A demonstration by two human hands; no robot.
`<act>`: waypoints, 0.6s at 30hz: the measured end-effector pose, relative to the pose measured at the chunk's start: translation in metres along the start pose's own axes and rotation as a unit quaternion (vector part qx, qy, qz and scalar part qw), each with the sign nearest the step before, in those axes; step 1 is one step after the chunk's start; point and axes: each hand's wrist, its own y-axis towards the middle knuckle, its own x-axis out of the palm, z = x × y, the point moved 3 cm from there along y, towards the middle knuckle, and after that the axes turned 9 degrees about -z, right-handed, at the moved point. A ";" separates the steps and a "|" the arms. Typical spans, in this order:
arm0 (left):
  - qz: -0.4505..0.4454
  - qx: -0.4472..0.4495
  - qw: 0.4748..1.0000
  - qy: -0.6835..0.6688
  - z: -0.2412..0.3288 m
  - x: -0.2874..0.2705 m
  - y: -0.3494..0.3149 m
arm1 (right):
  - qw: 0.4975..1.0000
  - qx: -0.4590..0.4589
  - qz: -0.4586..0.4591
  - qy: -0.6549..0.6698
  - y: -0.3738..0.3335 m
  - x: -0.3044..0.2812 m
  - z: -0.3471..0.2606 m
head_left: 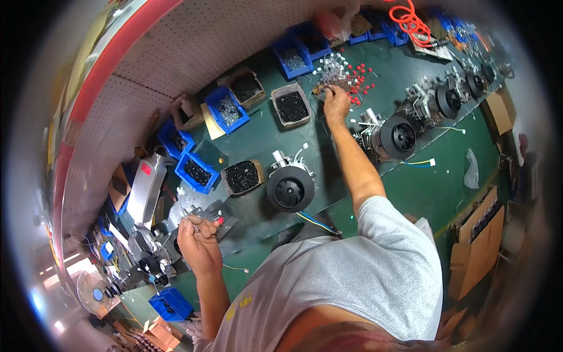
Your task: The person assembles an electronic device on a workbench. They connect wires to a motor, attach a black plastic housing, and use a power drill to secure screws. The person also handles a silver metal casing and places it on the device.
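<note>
My left hand (200, 239) is closed with curled fingers, a small red-capped wire part (220, 221) showing at its fingertips. Under and beyond it lies a finned grey metal housing (226, 214) on the bench. Stretched far forward, my right hand (336, 107) has its fingertips together at the near left edge of a pile of thin wires with red caps and white connectors (352, 79). What those fingers pinch is too small to make out. Between my arms stands a blower unit with a round black fan wheel (290, 189), a blue-yellow lead trailing from it.
Several similar blower units (399, 138) line the right side. Boxes of black parts (291, 105) and blue bins (227, 111) of small hardware stand along the back. A red coiled air hose (410, 23) hangs far right; an electric fan (97, 293) is at left.
</note>
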 end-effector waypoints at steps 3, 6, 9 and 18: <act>0.000 0.003 1.000 0.001 -0.001 -0.002 -0.006 | 0.999 0.009 -0.046 -0.023 0.006 0.005 -0.005; 0.015 -0.003 1.000 0.001 0.000 -0.002 -0.016 | 0.992 -0.051 0.058 0.100 0.012 -0.007 -0.011; 0.015 -0.004 1.000 -0.007 -0.003 -0.007 -0.024 | 0.968 -0.053 0.091 0.227 0.013 -0.011 -0.031; 0.004 0.008 1.000 -0.021 0.002 -0.010 -0.052 | 0.771 0.129 -0.088 0.617 -0.009 -0.061 -0.139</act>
